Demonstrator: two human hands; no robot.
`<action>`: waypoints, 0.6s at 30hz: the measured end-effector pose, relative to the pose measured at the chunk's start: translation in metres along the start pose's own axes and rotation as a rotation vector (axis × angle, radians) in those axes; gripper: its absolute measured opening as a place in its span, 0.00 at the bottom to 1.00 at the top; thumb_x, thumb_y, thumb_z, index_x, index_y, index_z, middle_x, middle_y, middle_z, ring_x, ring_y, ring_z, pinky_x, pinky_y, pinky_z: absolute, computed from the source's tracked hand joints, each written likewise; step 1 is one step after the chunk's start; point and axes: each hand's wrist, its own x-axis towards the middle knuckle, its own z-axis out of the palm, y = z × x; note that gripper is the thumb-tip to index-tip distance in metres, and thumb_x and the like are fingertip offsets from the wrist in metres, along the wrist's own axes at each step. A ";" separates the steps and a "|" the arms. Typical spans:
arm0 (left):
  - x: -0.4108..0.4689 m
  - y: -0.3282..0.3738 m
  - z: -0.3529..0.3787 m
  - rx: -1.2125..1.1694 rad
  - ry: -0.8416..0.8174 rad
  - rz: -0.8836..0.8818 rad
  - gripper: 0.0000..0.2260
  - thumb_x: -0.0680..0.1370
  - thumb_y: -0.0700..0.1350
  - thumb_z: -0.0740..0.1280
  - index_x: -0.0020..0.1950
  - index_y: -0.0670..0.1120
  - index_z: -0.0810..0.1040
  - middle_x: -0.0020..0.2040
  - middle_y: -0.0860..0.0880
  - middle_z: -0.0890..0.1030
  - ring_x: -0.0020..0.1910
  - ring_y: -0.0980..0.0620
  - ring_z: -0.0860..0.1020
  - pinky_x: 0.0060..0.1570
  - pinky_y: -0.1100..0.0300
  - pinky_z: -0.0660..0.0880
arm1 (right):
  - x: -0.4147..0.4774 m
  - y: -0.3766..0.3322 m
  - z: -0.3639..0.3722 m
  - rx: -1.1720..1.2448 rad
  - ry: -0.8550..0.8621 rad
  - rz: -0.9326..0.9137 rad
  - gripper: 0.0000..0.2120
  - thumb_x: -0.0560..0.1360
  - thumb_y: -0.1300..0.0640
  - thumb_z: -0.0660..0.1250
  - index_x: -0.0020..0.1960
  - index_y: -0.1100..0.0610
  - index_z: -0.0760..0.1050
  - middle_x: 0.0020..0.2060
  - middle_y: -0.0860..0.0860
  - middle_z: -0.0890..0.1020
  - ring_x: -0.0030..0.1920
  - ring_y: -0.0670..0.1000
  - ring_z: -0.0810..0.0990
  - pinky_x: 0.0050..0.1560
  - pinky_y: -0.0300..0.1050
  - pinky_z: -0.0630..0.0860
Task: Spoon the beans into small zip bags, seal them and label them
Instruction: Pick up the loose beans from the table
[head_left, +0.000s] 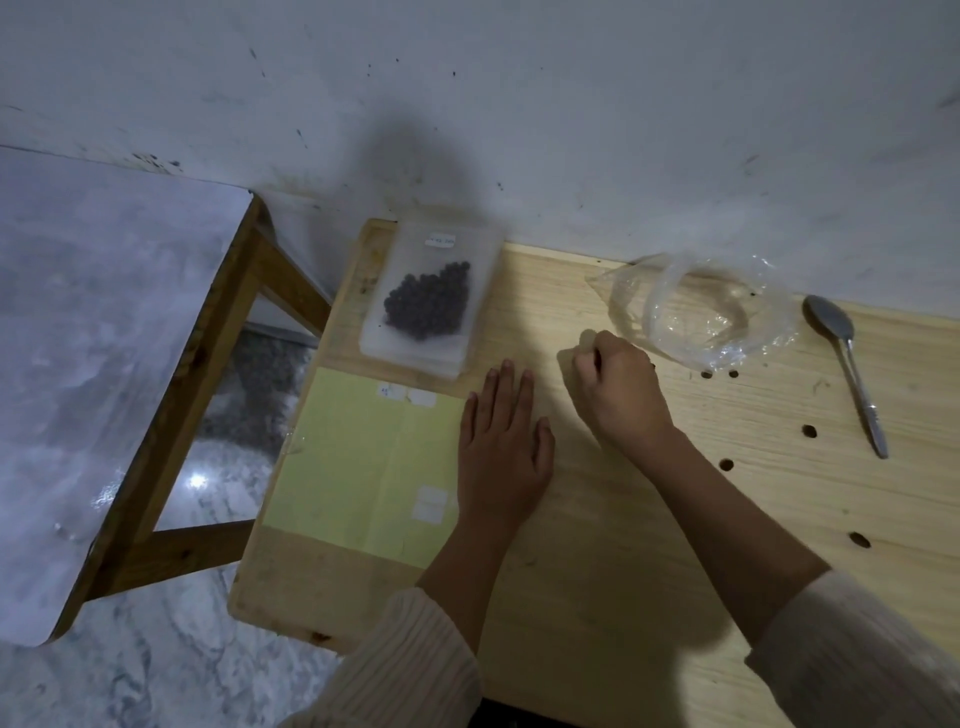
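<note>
A small zip bag (431, 291) holding dark beans and bearing a white label lies on a stack of bags at the table's back left. A yellow label sheet (358, 457) with a few white stickers lies in front of it. My left hand (501, 452) rests flat with straight fingers on the sheet's right edge. My right hand (618, 387) is curled into a fist on the wood beside a large clear plastic bag (701, 312); what it pinches, if anything, is hidden. A metal spoon (847, 364) lies at the right.
The wooden table (623, 545) has several drilled holes on its right half and stands against a white wall. A second table with a pale top (104, 364) stands to the left, with marble floor between them.
</note>
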 end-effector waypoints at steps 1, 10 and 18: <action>0.000 0.000 0.000 -0.003 -0.003 0.002 0.25 0.77 0.51 0.54 0.74 0.46 0.63 0.75 0.46 0.63 0.74 0.50 0.59 0.72 0.54 0.52 | -0.008 -0.002 -0.003 0.115 0.038 0.056 0.15 0.78 0.59 0.58 0.32 0.56 0.64 0.27 0.49 0.68 0.29 0.44 0.67 0.29 0.34 0.63; 0.001 0.000 0.001 0.029 -0.024 0.015 0.25 0.77 0.50 0.53 0.73 0.44 0.64 0.74 0.44 0.63 0.74 0.48 0.61 0.71 0.53 0.53 | -0.065 0.009 -0.008 0.784 0.082 0.467 0.12 0.76 0.62 0.58 0.34 0.65 0.68 0.29 0.56 0.68 0.30 0.48 0.65 0.32 0.42 0.64; 0.005 0.024 0.005 -0.054 0.012 -0.080 0.25 0.77 0.50 0.50 0.71 0.41 0.66 0.73 0.41 0.64 0.73 0.44 0.61 0.71 0.51 0.52 | -0.065 0.024 -0.023 1.448 0.094 0.547 0.13 0.74 0.71 0.53 0.34 0.57 0.61 0.26 0.54 0.70 0.24 0.47 0.63 0.23 0.36 0.64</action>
